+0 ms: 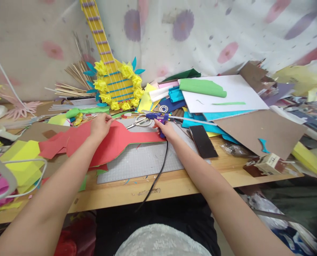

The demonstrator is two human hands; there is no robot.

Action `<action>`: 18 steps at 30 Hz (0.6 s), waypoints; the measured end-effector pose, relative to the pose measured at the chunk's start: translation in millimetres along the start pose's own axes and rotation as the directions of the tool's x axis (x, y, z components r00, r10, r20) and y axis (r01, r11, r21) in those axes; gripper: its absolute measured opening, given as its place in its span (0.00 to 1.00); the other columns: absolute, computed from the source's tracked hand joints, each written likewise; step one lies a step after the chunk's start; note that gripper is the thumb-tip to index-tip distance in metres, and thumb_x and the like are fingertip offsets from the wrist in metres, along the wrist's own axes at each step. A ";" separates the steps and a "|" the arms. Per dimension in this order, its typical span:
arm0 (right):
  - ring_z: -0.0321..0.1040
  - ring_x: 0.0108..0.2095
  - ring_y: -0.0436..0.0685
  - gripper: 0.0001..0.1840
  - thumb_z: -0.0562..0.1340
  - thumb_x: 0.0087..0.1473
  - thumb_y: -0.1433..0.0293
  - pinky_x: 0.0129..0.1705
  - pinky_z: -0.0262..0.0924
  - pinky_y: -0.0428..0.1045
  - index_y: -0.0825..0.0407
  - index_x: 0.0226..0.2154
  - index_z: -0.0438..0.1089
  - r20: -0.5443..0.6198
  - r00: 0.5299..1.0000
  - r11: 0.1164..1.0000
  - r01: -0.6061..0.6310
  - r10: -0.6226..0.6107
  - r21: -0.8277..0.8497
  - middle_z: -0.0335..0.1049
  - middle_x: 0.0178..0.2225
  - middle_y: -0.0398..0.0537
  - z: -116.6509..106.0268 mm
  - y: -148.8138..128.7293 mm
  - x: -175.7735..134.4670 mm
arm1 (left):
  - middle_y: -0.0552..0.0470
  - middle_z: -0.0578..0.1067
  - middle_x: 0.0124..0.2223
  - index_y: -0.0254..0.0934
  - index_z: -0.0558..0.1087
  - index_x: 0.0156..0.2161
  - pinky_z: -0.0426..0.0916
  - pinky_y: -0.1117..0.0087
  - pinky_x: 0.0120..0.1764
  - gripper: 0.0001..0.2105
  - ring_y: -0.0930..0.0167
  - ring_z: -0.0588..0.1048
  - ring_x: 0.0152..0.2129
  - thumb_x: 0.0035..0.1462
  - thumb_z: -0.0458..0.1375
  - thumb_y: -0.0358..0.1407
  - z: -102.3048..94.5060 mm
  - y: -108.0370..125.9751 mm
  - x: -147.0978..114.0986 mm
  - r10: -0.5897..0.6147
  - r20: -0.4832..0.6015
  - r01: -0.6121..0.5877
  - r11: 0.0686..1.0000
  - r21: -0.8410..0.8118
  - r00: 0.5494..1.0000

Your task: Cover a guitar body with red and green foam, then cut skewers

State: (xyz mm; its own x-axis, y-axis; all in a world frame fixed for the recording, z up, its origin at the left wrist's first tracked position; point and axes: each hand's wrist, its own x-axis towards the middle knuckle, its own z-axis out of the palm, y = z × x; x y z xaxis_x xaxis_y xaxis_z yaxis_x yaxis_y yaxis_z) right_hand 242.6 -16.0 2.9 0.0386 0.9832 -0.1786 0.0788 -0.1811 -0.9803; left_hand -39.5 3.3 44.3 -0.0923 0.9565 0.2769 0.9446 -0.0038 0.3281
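A red guitar-shaped cutout (113,140) with a green layer showing at its edge lies on the grey cutting mat (148,160). My left hand (101,125) is over the upper edge of its round body, thumb and fingertips pinched together; what they hold is too small to make out. My right hand (165,128) grips a blue hot glue gun (154,116) above the end of the cutout's neck. A white glue stick (193,120) sticks out of the gun's back, and its black cord (161,170) runs down over the table edge.
Behind stands a yellow paper guitar (118,83) with paper flowers. Scissors (142,121) lie by the gun's nozzle. To the right are a black phone (203,141), a white board (227,101) and brown cardboard (265,133). Yellow paper (21,156) and a white wire frame crowd the left.
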 end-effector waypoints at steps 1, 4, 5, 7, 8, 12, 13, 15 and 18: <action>0.57 0.14 0.46 0.19 0.60 0.53 0.54 0.18 0.53 0.44 0.52 0.22 0.66 0.003 1.000 1.000 0.003 -0.003 -0.005 0.61 0.14 0.40 -0.2 -0.4 -0.1 | 0.44 0.76 0.37 0.37 0.72 0.34 0.67 0.61 0.40 0.12 0.61 0.74 0.37 0.54 0.52 0.43 -0.4 2.2 0.1 -0.031 0.011 0.030 0.999 0.019 0.999; 0.57 0.14 0.46 0.18 0.59 0.53 0.56 0.18 0.54 0.43 0.52 0.22 0.67 0.000 1.000 1.000 0.028 -0.028 0.000 0.63 0.16 0.41 -1.7 -0.7 -0.5 | 0.42 0.76 0.35 0.37 0.71 0.32 0.66 0.60 0.39 0.17 0.58 0.74 0.37 0.56 0.49 0.48 -0.6 10.9 -1.9 -0.069 0.048 0.065 0.994 0.083 0.996; 0.57 0.15 0.45 0.18 0.59 0.53 0.56 0.18 0.54 0.43 0.52 0.22 0.66 -0.007 0.999 0.999 0.036 -0.036 0.009 0.65 0.17 0.42 -2.4 -0.7 -0.8 | 0.41 0.76 0.35 0.36 0.72 0.32 0.66 0.59 0.39 0.19 0.57 0.74 0.37 0.58 0.46 0.48 -0.1 13.6 -3.7 -0.055 0.063 0.049 0.994 0.096 0.996; 0.57 0.15 0.45 0.18 0.60 0.53 0.56 0.18 0.55 0.43 0.52 0.22 0.66 -0.022 0.999 0.998 0.050 -0.049 0.031 0.67 0.20 0.44 -3.9 -0.6 -1.4 | 0.41 0.76 0.38 0.36 0.72 0.37 0.67 0.59 0.41 0.21 0.58 0.74 0.40 0.60 0.42 0.47 3.0 16.8 -8.8 0.014 0.098 -0.023 0.996 0.092 0.995; 0.57 0.15 0.45 0.17 0.60 0.53 0.56 0.18 0.55 0.43 0.52 0.23 0.66 -0.029 0.998 0.998 0.054 -0.053 0.038 0.68 0.21 0.44 -4.6 -0.3 -1.5 | 0.41 0.76 0.42 0.36 0.71 0.42 0.66 0.60 0.43 0.20 0.59 0.73 0.42 0.60 0.42 0.45 5.8 16.9 -11.7 0.074 0.124 -0.084 0.994 0.076 0.989; 0.57 0.15 0.45 0.18 0.59 0.53 0.55 0.17 0.54 0.42 0.52 0.23 0.66 -0.037 0.999 0.999 0.036 -0.036 0.005 0.65 0.17 0.43 -6.1 2.6 0.0 | 0.41 0.65 0.59 0.34 0.60 0.58 0.58 0.57 0.57 0.23 0.62 0.63 0.57 0.59 0.43 0.38 22.9 9.3 -20.2 0.336 0.281 -0.353 0.935 0.011 0.899; 0.56 0.15 0.46 0.19 0.59 0.54 0.55 0.17 0.54 0.43 0.52 0.23 0.66 -0.033 0.999 1.000 0.031 -0.031 -0.005 0.63 0.16 0.42 -6.4 3.8 0.8 | 0.40 0.62 0.61 0.32 0.58 0.60 0.54 0.57 0.59 0.24 0.62 0.59 0.60 0.60 0.42 0.37 27.0 6.8 -20.8 0.363 0.312 -0.384 0.923 0.006 0.878; 0.56 0.14 0.46 0.19 0.58 0.54 0.55 0.17 0.54 0.43 0.52 0.23 0.67 -0.021 0.999 1.000 0.027 -0.027 -0.010 0.61 0.14 0.40 -6.8 5.9 2.3 | 0.40 0.59 0.63 0.31 0.56 0.61 0.51 0.56 0.61 0.24 0.64 0.54 0.62 0.60 0.40 0.34 32.7 3.3 -20.6 0.367 0.347 -0.394 0.919 0.008 0.863; 0.57 0.14 0.46 0.18 0.58 0.54 0.55 0.17 0.53 0.43 0.52 0.23 0.67 -0.011 0.999 0.999 0.034 -0.034 -0.002 0.60 0.14 0.40 -7.9 7.9 3.0 | 0.40 0.57 0.64 0.31 0.53 0.63 0.50 0.56 0.61 0.26 0.65 0.52 0.63 0.60 0.39 0.31 34.8 2.4 -19.4 0.332 0.358 -0.359 0.933 0.010 0.873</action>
State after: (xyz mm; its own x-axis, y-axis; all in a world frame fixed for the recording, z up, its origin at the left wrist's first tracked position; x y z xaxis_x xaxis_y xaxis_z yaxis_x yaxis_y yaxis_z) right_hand 251.2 -14.7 -4.7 0.0468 0.9884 -0.1446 0.0824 -0.1481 -0.9855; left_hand -24.5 -5.2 8.3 0.3457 0.9380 0.0274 0.9178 -0.3440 0.1981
